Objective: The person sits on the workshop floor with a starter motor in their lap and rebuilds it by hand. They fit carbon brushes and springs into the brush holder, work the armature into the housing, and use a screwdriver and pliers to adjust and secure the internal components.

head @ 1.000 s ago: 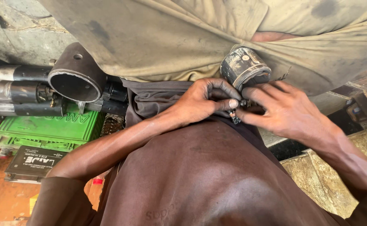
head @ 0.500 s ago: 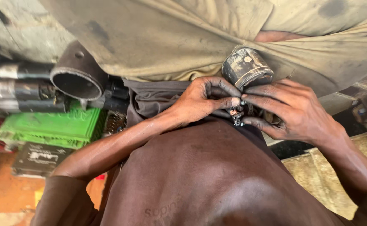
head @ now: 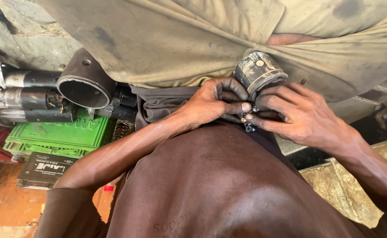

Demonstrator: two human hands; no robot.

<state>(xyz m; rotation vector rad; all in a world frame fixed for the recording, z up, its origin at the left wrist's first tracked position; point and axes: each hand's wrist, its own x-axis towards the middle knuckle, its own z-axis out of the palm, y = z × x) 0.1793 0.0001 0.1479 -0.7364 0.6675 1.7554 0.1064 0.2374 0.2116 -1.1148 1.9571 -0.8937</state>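
1. While both forearms are angling inward, the left hand (head: 211,103) is curling closed, its fingertips pinching a small dark metal clip (head: 247,127).
2. The right hand (head: 297,114) is gripping the same clip from the other side, fingers bent and touching the left fingertips.
3. One grimy grey metal cylinder (head: 259,70) is sitting just above the two hands, touching them.
4. One black steel pipe section (head: 84,86), one green plastic crate (head: 56,134) and one black rectangular battery (head: 43,169) are lying well to the left.
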